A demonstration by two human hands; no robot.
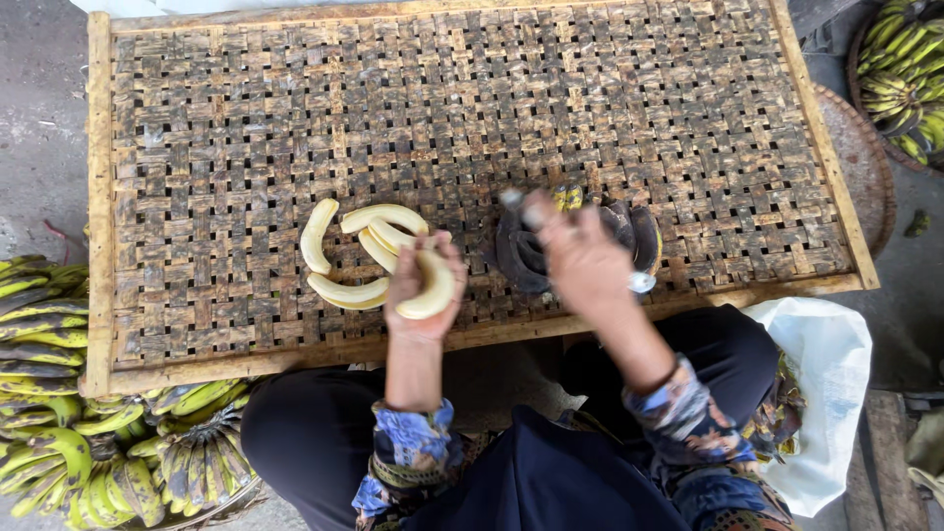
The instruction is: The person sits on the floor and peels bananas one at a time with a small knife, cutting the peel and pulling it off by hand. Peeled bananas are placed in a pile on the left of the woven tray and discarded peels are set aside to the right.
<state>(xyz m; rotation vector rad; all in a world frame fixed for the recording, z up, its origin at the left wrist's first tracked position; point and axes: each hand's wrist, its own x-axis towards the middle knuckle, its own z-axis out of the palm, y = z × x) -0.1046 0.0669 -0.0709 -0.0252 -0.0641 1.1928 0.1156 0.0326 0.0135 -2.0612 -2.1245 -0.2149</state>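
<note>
My left hand (418, 285) is shut on a peeled pale banana (433, 288), just over the near part of a woven bamboo tray (246, 147). Several other peeled bananas (354, 246) lie in a loose cluster on the tray, touching that hand's left side. My right hand (580, 258) is blurred with motion and grips dark, blackened banana peel (526, 251) that hangs open above the tray. A small pale object shows at the hand's right edge; I cannot tell what it is.
Bunches of unpeeled green and yellow bananas (59, 393) pile up at the lower left. A round basket of green bananas (900, 69) stands at the top right. A white plastic bag (821, 374) with peel scraps sits by my right knee. The floor is grey concrete.
</note>
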